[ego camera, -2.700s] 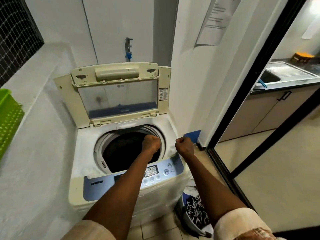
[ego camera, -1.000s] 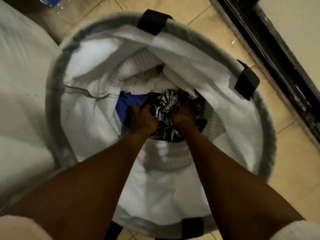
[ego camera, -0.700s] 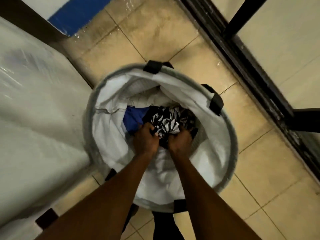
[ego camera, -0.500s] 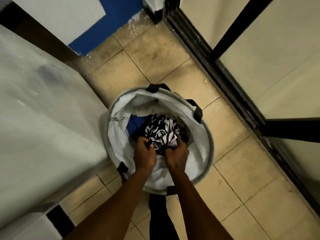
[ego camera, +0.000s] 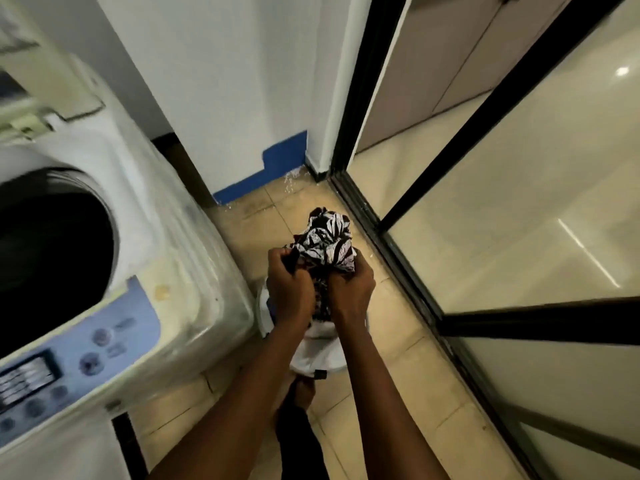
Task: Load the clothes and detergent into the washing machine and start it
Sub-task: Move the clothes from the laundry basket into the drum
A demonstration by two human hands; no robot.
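In the middle of the frame, the left hand (ego camera: 289,289) and the right hand (ego camera: 349,289) grasp together one bundle of clothes (ego camera: 325,242), a black-and-white patterned cloth. The fingers of both hands are curled into the fabric from the two sides, and the bundle stands up above the knuckles. I think two hands are used because the cloth is loose and soft; gathered in this way, no part of it hangs down to the floor (ego camera: 398,375).

Directly under the wrists is the white laundry bag (ego camera: 317,355), and it stands on the floor just beside the washing machine (ego camera: 180,271), so the way from one to the other is short. The machine fills the left side of the frame. Its lid (ego camera: 41,84) stands open at the upper left, and the drum (ego camera: 52,258) is a dark round opening (what lies inside I cannot see). The control panel (ego camera: 79,362) is at the lower left.

The bundle is to the right of the machine, not yet over the drum. The next move, in my judgement, is to carry it leftward over the opening and let it fall. No detergent is visible here.
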